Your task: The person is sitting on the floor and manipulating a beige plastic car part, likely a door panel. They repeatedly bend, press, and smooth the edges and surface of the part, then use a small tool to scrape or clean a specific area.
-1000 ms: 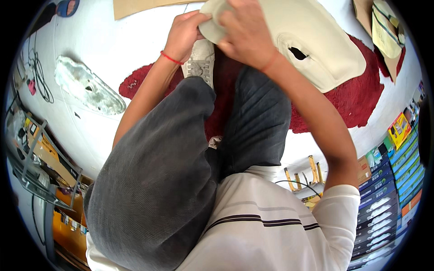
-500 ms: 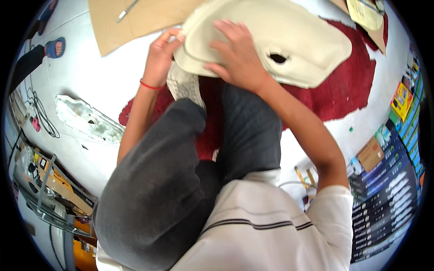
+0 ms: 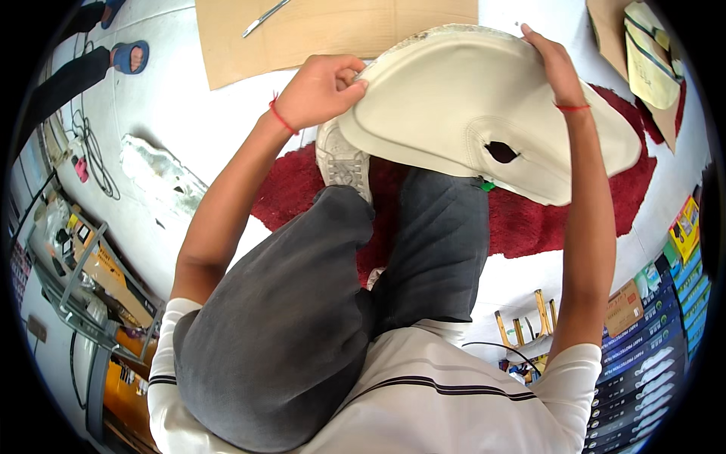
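A cream padded panel (image 3: pixel 431 106), covered in smooth leather-like material, tilts over a red mat beyond my knees. A dark, stitched-edged hole is in its near right part. Along the far edge a rough, speckled rim shows. My left hand (image 3: pixel 321 91) is closed, pinching the panel's left edge between thumb and curled fingers. Over at the far right edge, my right hand (image 3: pixel 558 72) grips the panel, one digit pointing up along the rim and the other fingers partly hidden. My shoe (image 3: pixel 344 163) rests next to the panel's left end.
The red mat (image 3: pixel 529 234) lies under the panel. Beyond it is a cardboard sheet (image 3: pixel 333 34) with a cutter-like tool (image 3: pixel 265 19). A crumpled whitish piece (image 3: pixel 162 174) lies left. A co-worker's sandalled foot (image 3: pixel 130 57) is far left; stacked boxes (image 3: pixel 643 333) stand right.
My right hand has left the panel's face and moved right to its far edge. The panel has shifted and tilted so its far rim shows. My left hand still holds the left edge.
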Action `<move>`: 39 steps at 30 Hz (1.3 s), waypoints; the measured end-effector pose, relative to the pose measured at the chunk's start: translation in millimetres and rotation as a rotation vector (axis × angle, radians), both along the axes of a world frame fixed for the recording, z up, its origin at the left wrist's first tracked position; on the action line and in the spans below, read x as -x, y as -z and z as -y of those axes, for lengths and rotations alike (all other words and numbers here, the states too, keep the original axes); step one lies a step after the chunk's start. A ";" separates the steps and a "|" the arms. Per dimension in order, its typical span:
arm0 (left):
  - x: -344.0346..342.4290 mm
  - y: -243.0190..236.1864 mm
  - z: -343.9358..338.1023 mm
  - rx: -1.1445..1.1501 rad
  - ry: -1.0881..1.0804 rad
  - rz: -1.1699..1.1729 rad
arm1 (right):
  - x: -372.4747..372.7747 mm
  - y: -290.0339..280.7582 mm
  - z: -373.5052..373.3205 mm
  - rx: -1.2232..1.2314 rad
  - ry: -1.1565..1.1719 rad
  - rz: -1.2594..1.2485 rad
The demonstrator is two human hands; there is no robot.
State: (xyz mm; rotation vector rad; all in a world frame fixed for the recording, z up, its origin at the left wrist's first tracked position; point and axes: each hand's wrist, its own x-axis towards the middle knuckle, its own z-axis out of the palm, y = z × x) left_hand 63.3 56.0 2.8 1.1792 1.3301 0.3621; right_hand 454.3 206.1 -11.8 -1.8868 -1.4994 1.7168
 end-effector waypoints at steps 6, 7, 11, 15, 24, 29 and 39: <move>-8.4 22.6 -41.4 -0.233 0.216 0.031 | 5.3 -11.1 6.6 -0.153 -0.120 0.004; -13.9 27.6 -53.0 -0.252 0.228 0.050 | 10.4 -19.1 9.5 -0.201 -0.157 0.034; -50.3 18.2 -98.7 -0.384 0.283 0.003 | 31.1 -42.8 14.7 -0.383 -0.218 0.153; -66.0 1.0 -106.1 -0.487 0.274 0.035 | 101.9 -101.3 20.4 -0.570 -0.452 0.414; 70.5 -77.1 -22.4 -0.620 0.163 -0.404 | 174.1 -124.1 52.4 -0.715 -0.522 0.165; 162.0 -57.8 42.5 -0.512 -0.088 -0.463 | 42.9 -127.9 -25.7 -0.779 -0.303 0.186; 146.0 -75.5 -11.6 -0.386 0.101 -0.459 | 52.9 -124.5 -79.0 -0.114 -0.680 0.063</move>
